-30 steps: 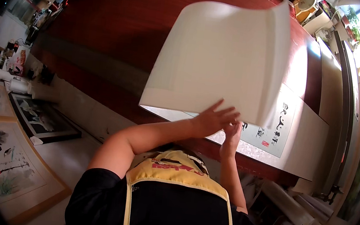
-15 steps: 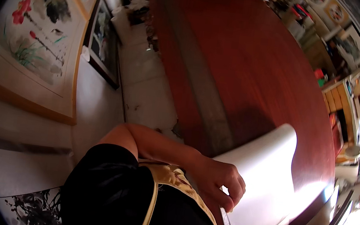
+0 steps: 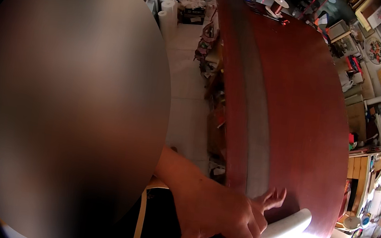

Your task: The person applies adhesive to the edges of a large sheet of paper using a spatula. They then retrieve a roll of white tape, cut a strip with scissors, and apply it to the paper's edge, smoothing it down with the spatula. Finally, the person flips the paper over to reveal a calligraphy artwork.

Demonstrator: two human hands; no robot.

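Note:
My left hand (image 3: 224,216) is low in the picture, its forearm coming in from the left. The thumb and nearer fingers are bent down and curled, and the farther fingers stretch out over the table. What the curled fingers hold, if anything, is hidden. Just right of them a large white sheet of paper (image 3: 283,232) lies on the red-brown table (image 3: 302,118), its far edge curled up and its near part washed out by glare. A sliver of skin along the lower edge may be my right hand, but its fingers do not show.
A grey strip (image 3: 258,127) runs along the table's left side. Wire on a spool (image 3: 279,6) stands at the far end. White rolls (image 3: 167,14) and a black box (image 3: 191,14) are far left. Shelving (image 3: 357,173) lines the right. A blurred oval covers the left.
The view has turned, showing more of the far table end. My left hand appears lower and larger, with its farther fingers now stretched out. Less of the paper shows, and the blurred oval has appeared.

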